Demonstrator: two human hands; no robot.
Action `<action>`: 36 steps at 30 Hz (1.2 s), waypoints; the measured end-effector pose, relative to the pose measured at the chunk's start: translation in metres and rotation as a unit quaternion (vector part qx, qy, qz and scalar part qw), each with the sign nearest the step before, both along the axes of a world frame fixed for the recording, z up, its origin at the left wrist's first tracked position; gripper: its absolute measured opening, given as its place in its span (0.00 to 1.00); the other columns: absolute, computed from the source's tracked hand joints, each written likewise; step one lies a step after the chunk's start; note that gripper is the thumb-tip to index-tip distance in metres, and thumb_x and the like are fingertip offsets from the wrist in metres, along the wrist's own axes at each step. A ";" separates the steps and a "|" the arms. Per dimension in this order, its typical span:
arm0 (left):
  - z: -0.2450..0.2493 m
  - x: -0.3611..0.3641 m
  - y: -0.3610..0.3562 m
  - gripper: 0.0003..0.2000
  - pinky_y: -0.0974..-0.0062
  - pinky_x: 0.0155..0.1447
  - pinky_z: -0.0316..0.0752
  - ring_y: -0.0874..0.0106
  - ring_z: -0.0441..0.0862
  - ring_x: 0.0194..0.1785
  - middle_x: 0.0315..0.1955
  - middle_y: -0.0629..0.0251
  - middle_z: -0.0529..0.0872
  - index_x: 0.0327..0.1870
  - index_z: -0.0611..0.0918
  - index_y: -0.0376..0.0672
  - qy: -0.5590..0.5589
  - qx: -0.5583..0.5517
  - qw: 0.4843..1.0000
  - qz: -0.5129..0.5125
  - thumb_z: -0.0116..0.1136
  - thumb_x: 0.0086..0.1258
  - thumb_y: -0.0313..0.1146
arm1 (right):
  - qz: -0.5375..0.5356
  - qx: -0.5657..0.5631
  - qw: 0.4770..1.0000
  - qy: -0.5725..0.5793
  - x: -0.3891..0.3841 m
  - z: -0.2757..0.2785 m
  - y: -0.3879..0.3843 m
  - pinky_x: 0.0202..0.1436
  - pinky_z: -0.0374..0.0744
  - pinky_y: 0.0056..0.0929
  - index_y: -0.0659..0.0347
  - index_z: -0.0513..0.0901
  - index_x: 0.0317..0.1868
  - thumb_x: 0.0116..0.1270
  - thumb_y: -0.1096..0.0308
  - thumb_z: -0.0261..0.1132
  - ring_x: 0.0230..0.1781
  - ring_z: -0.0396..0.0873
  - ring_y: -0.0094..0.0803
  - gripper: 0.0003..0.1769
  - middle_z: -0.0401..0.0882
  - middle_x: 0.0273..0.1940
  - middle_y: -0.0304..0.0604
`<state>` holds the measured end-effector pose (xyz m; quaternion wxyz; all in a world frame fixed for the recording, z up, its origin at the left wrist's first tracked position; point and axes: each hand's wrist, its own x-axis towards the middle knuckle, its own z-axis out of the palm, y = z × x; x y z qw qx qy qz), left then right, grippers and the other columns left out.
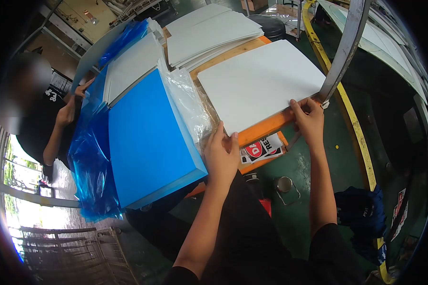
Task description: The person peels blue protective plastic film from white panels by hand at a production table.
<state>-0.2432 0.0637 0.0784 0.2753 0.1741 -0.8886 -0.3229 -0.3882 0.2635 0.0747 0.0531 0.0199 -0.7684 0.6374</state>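
A white sheet (pixel 261 85) lies flat at the right end of the orange-edged table (pixel 267 127). At its near left corner is my left hand (pixel 222 156), with thumb and forefinger closed about the corner. My right hand (pixel 310 118) pinches the near edge of the same sheet towards its right end, beside a metal post. Left of my left hand sits a thick stack with a bright blue top (pixel 150 142). Crumpled clear plastic film (pixel 191 102) lies between that stack and the white sheet.
More white sheets (pixel 209 35) are stacked farther back. Blue plastic film (pixel 92 161) drapes off the table's left side, where a co-worker (pixel 38 99) has both hands at the edge. An upright metal post (pixel 345 50) stands at the right corner. Below are printed signs (pixel 261 148) and a metal cup (pixel 284 184).
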 end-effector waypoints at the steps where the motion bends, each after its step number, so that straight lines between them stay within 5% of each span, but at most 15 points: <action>1: -0.001 -0.001 0.000 0.25 0.66 0.49 0.79 0.63 0.84 0.42 0.35 0.54 0.86 0.66 0.80 0.29 -0.003 -0.003 1.000 0.002 0.67 0.74 0.37 | -0.003 0.003 1.000 0.000 0.000 0.001 -0.001 0.16 0.69 0.22 0.66 0.80 0.32 0.71 0.59 0.73 0.14 0.73 0.19 0.18 0.78 0.21 0.34; 12: -0.017 -0.006 -0.007 0.26 0.64 0.49 0.79 0.63 0.85 0.41 0.35 0.53 0.86 0.67 0.79 0.30 0.028 0.015 0.999 -0.001 0.67 0.73 0.36 | 0.008 0.048 0.992 0.117 0.034 -0.017 0.000 0.27 0.67 0.21 0.68 0.80 0.33 0.76 0.64 0.69 0.23 0.70 0.14 0.16 0.76 0.22 0.33; 15: -0.003 0.002 0.001 0.21 0.55 0.49 0.76 0.54 0.81 0.42 0.35 0.54 0.85 0.61 0.80 0.32 0.052 -0.001 0.999 -0.011 0.68 0.69 0.31 | 0.060 -0.034 0.996 0.059 0.091 -0.023 -0.007 0.28 0.67 0.20 0.66 0.79 0.32 0.78 0.67 0.66 0.26 0.69 0.14 0.14 0.75 0.23 0.31; 17: -0.016 0.023 0.013 0.32 0.53 0.67 0.72 0.44 0.76 0.65 0.64 0.39 0.77 0.75 0.70 0.35 0.025 -0.126 0.991 0.023 0.66 0.73 0.36 | 0.104 -0.065 0.992 0.027 0.130 -0.040 -0.013 0.28 0.67 0.19 0.65 0.78 0.33 0.79 0.69 0.64 0.25 0.68 0.14 0.13 0.75 0.24 0.31; 18: 0.001 0.043 0.022 0.36 0.54 0.69 0.73 0.46 0.76 0.68 0.73 0.37 0.66 0.80 0.64 0.39 -0.027 0.028 0.998 -0.040 0.64 0.75 0.38 | 0.122 -0.079 0.989 0.003 0.151 -0.049 -0.016 0.29 0.67 0.18 0.64 0.78 0.33 0.80 0.70 0.63 0.25 0.69 0.13 0.13 0.75 0.25 0.32; 20: 0.016 0.084 0.035 0.34 0.60 0.58 0.82 0.55 0.83 0.61 0.74 0.48 0.68 0.81 0.64 0.47 -0.077 0.133 0.983 -0.103 0.63 0.76 0.37 | 0.193 -0.103 0.971 -0.092 0.189 -0.065 -0.025 0.33 0.73 0.21 0.67 0.80 0.38 0.79 0.71 0.62 0.28 0.74 0.18 0.09 0.79 0.28 0.35; 22: 0.013 0.124 0.034 0.29 0.62 0.60 0.81 0.55 0.83 0.61 0.70 0.55 0.74 0.77 0.71 0.47 -0.062 0.118 0.983 -0.123 0.63 0.76 0.36 | 0.228 -0.015 0.973 0.019 0.220 -0.090 -0.043 0.41 0.79 0.27 0.70 0.82 0.46 0.77 0.72 0.63 0.33 0.81 0.27 0.07 0.83 0.33 0.41; 23: 0.002 0.142 0.027 0.26 0.62 0.61 0.80 0.56 0.83 0.61 0.68 0.55 0.77 0.74 0.74 0.46 -0.041 0.085 0.988 -0.121 0.63 0.76 0.35 | 0.285 0.013 0.958 0.030 0.231 -0.106 -0.042 0.55 0.80 0.40 0.71 0.81 0.55 0.73 0.73 0.66 0.44 0.84 0.43 0.14 0.85 0.43 0.50; 24: -0.001 0.157 0.017 0.23 0.63 0.62 0.79 0.56 0.83 0.61 0.65 0.56 0.80 0.71 0.78 0.45 -0.022 0.053 0.991 -0.121 0.64 0.76 0.35 | 0.316 0.156 0.928 0.120 0.236 -0.105 -0.045 0.64 0.76 0.46 0.67 0.82 0.57 0.69 0.72 0.68 0.56 0.80 0.52 0.17 0.82 0.54 0.55; 26: -0.008 0.190 -0.005 0.17 0.64 0.64 0.78 0.56 0.83 0.62 0.58 0.56 0.85 0.62 0.84 0.42 -0.007 0.082 0.994 -0.076 0.65 0.75 0.33 | 0.302 0.179 0.928 0.128 0.258 -0.090 -0.050 0.69 0.71 0.50 0.63 0.82 0.58 0.67 0.71 0.69 0.63 0.73 0.58 0.19 0.77 0.61 0.56; 32: 0.004 0.279 -0.085 0.13 0.63 0.65 0.78 0.54 0.85 0.60 0.54 0.51 0.87 0.56 0.87 0.39 0.040 -0.041 0.991 0.122 0.65 0.73 0.29 | 0.305 0.152 0.928 0.148 0.271 -0.090 -0.061 0.69 0.72 0.47 0.61 0.83 0.57 0.68 0.70 0.70 0.64 0.73 0.57 0.17 0.76 0.62 0.55; 34: 0.013 0.295 -0.094 0.12 0.62 0.65 0.78 0.54 0.84 0.60 0.54 0.54 0.87 0.54 0.87 0.39 0.123 0.142 0.970 0.152 0.65 0.73 0.28 | 0.325 0.151 0.921 0.152 0.277 -0.086 -0.064 0.70 0.72 0.48 0.60 0.84 0.55 0.68 0.70 0.70 0.64 0.73 0.57 0.16 0.77 0.62 0.55; 36: 0.025 0.304 -0.094 0.11 0.61 0.69 0.75 0.55 0.83 0.61 0.54 0.57 0.87 0.53 0.88 0.39 0.094 -0.006 0.983 0.157 0.65 0.73 0.28 | 0.348 0.158 0.911 0.153 0.287 -0.083 -0.068 0.70 0.71 0.48 0.59 0.84 0.55 0.68 0.69 0.70 0.65 0.72 0.57 0.15 0.77 0.61 0.55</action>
